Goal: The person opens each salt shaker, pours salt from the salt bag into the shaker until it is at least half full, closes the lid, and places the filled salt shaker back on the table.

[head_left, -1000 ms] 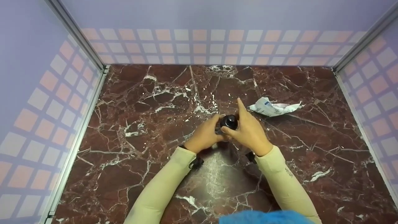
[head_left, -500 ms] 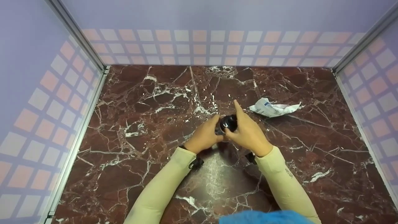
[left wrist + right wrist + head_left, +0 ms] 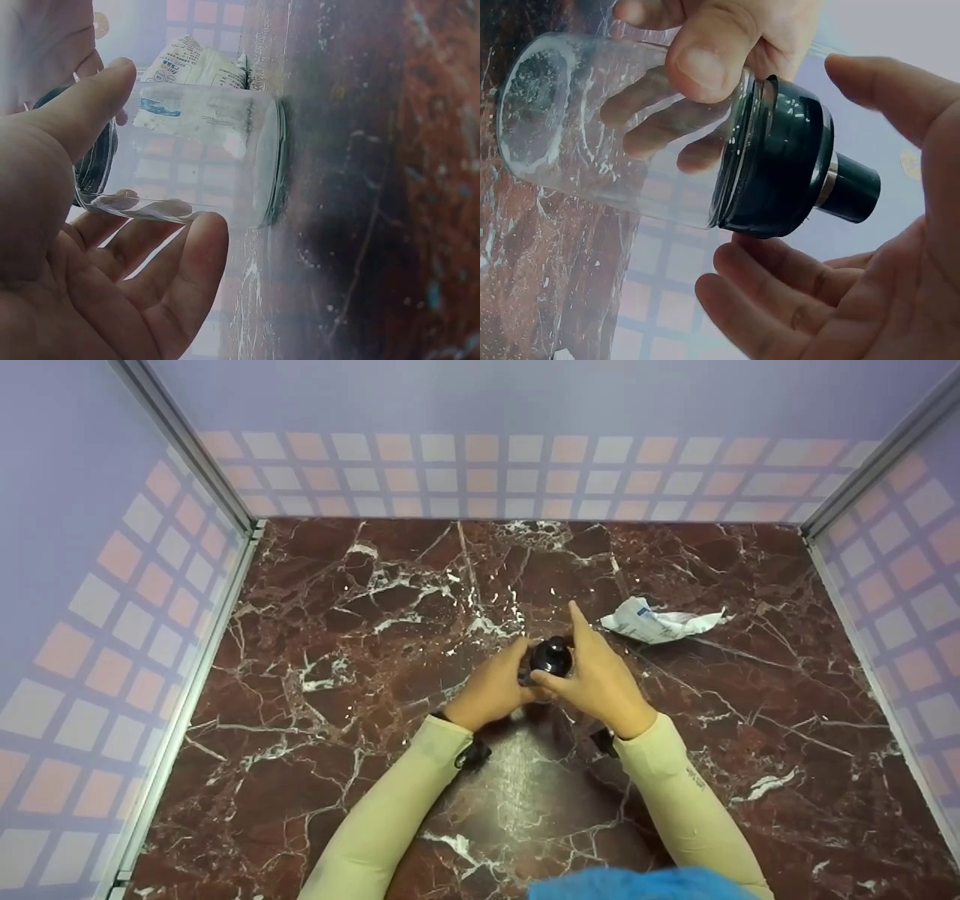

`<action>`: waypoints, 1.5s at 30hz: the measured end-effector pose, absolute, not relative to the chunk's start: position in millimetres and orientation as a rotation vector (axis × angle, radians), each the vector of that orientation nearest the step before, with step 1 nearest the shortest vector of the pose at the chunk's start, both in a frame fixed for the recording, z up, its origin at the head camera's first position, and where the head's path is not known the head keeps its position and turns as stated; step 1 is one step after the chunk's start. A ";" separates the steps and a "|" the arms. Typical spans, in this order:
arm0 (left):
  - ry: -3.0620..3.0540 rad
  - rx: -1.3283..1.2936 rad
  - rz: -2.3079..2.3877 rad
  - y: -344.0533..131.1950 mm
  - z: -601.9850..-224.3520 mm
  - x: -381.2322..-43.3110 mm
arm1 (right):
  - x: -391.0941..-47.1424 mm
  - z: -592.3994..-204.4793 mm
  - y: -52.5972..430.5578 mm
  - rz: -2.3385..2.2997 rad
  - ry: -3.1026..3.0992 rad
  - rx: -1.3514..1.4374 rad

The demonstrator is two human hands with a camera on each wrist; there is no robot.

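Note:
A clear glass bottle [image 3: 592,127] stands upright on the marble-patterned table, with white residue at its bottom. My left hand [image 3: 487,686] grips it, the thumb [image 3: 94,105] near its neck and the fingers curled round its other side. On top sits a black lid [image 3: 791,157] with a narrower black knob. Around this lid is my right hand [image 3: 600,682]. In the right wrist view its thumb [image 3: 877,82] is apart from the lid, while loosely bent fingers [image 3: 757,281] lie close along the other side, at least one seeming to touch it.
A crumpled white printed packet [image 3: 660,621] lies right of the hands. White specks [image 3: 516,604] are scattered on the table [image 3: 315,780] beyond and around the bottle. Tiled panels [image 3: 480,457] enclose the back and both sides.
My right thumb and fingers have shifted slightly around the lid and back. The left hand and the bottle have stayed in place; the packet has not moved.

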State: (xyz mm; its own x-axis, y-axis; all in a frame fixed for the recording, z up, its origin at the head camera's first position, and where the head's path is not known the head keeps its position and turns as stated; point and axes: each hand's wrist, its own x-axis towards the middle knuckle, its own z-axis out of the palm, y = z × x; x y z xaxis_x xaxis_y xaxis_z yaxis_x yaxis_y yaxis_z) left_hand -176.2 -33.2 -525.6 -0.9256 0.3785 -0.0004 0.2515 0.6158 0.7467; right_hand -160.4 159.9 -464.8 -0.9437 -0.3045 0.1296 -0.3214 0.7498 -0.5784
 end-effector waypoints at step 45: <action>2.671 0.469 1.166 -32.3 -523.9 -174.2 | -159.7 -467.7 157.4 0.858 -2.858 0.672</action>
